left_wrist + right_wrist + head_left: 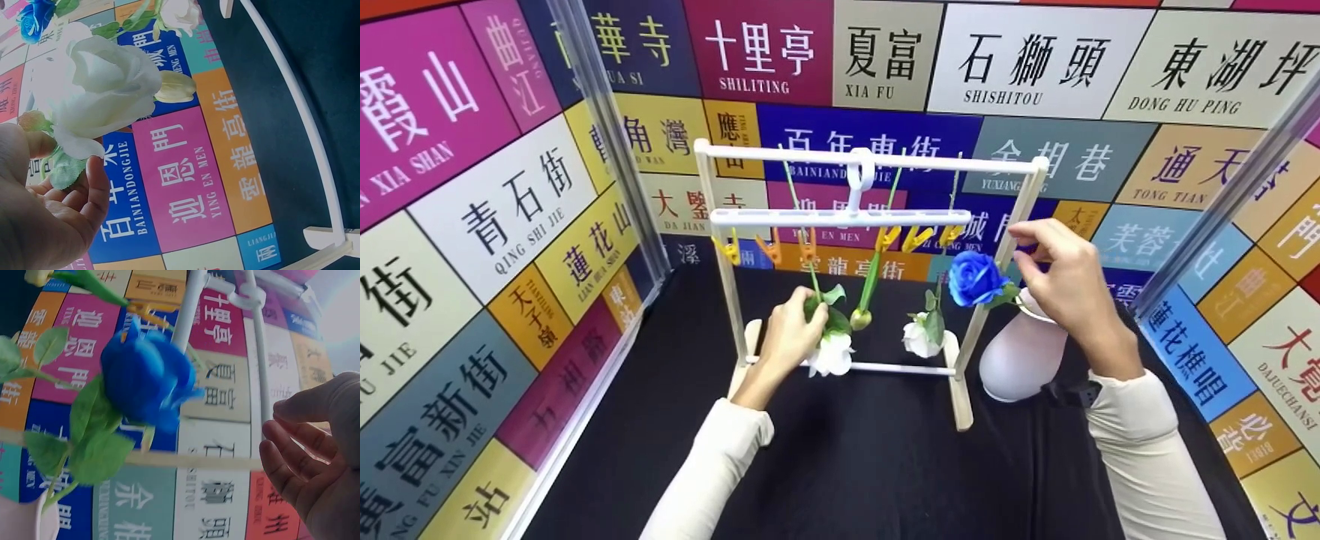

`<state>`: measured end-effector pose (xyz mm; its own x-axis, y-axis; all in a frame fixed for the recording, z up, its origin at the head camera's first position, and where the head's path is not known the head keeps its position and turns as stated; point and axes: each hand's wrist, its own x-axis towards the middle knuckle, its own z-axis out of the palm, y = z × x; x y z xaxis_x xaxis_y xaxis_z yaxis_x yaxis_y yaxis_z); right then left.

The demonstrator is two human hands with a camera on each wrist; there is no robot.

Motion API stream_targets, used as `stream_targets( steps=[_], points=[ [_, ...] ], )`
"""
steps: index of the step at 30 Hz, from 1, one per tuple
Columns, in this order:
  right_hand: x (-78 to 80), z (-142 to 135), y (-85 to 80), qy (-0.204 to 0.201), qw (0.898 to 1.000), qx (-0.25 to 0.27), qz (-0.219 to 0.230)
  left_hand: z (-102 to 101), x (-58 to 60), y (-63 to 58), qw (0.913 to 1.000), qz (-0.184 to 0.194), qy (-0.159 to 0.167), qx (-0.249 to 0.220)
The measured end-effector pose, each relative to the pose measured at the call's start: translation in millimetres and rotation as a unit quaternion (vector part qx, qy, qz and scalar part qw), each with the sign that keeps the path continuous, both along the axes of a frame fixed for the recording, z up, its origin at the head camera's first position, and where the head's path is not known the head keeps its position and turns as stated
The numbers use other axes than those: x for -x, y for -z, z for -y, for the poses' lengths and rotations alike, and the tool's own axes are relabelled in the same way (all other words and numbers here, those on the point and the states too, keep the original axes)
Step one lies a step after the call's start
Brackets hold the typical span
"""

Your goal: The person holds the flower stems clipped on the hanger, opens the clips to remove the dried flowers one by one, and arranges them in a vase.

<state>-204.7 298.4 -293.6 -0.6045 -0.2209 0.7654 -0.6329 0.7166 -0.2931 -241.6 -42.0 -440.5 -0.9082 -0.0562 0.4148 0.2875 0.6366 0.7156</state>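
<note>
White rose: hangs bloom down in the left half of the wooden rack, its stem rising to an orange clip.
Left hand: pinches this rose's leafy stem, just above the bloom.
Right hand: beside the rack's right post, thumb and fingers bent loosely toward each other, holding nothing.
Edges and room: black cloth spreads widely in front of the rack; a back wall rises behind it, a left wall and right wall on either side.
Writing: Chinese names with capitals beneath. Above the rack's top bar, SHILITING, XIA FU and SHISHITOU; behind its middle, BAINIANDONGJIE and YING EN MEN; to its left, QING SHI JIE; to its upper right, DONG HU PING.
Hanger: white, hooked over the rack's top bar.
Neighbours: a tulip bud hangs mid-rack, a second white rose in the rack's right half.
In the way: a blue rose, leaning from a pale vase right of the rack, overlaps its right post.
</note>
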Motion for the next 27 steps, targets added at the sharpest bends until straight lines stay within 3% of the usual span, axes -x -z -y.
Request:
stream_targets(
  steps=[17,27],
  points=[
    [6.7,67,2.4,-0.074,0.997,-0.014,-0.008,2,-1.3,-2.6,1.0000,0.002,0.000,-0.004],
    [16.4,106,10.6,-0.086,0.996,0.018,0.029,0,-1.2,-1.8,1.0000,0.001,0.004,-0.003]
  ],
)
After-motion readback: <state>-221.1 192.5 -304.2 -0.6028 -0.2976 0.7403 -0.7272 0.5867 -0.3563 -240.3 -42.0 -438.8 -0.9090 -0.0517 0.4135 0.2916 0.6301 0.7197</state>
